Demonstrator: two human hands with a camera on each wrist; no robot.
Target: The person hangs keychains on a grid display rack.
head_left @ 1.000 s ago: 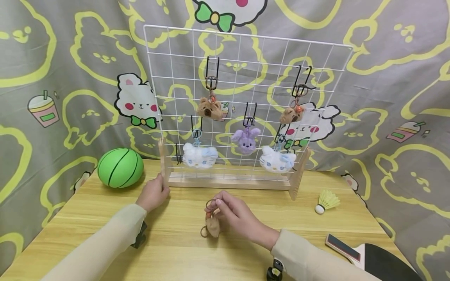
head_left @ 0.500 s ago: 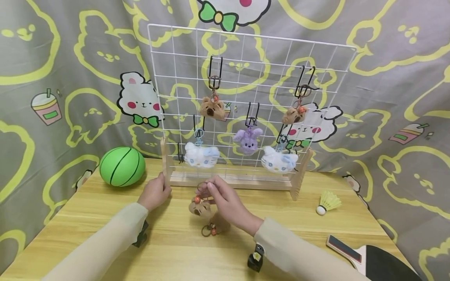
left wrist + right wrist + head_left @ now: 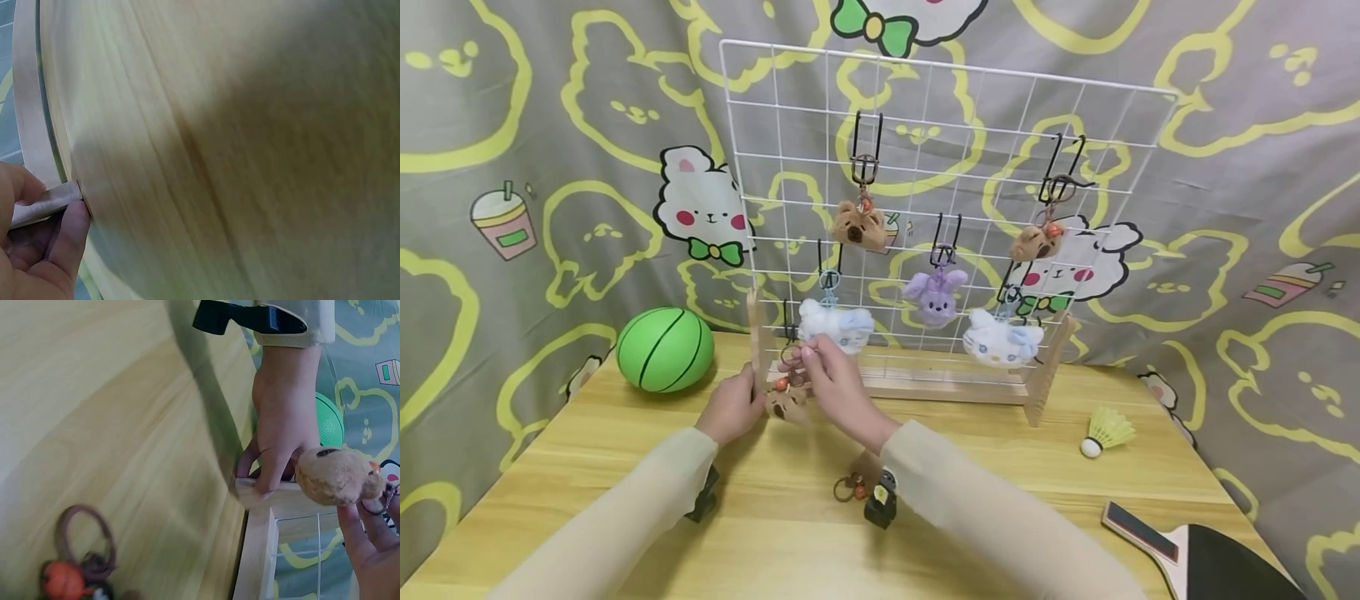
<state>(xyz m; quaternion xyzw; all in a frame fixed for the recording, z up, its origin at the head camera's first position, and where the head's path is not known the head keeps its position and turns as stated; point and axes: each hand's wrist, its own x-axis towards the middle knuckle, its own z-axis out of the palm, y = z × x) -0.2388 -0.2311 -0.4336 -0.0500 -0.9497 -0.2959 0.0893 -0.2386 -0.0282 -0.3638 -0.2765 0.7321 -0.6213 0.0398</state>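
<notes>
My left hand (image 3: 730,407) grips the wooden end piece (image 3: 755,333) of the white wire rack (image 3: 880,193) at its left foot; fingers and thumb pinch the wood (image 3: 53,203) in the left wrist view. With thumb and fingertips, my right hand (image 3: 842,390) holds a brown bear plush keychain (image 3: 786,405) by its metal ring, the plush (image 3: 334,478) hanging below. The ring is close in front of a black hook (image 3: 789,319) at the rack's lower left. A second keychain (image 3: 851,488) lies on the table, its ring and orange bead showing and the rest hidden by my right wrist.
Two bear keychains, a purple plush (image 3: 936,297) and two white cat plushes (image 3: 1002,340) hang on the rack. A green ball (image 3: 665,350) sits left, a yellow shuttlecock (image 3: 1107,431) right, and a table tennis paddle (image 3: 1217,562) lies front right on the wooden table (image 3: 1000,483).
My right hand has lifted the bear keychain off the table and carried it left and forward to the rack's lower left. The second keychain stays on the table. My left hand keeps its grip.
</notes>
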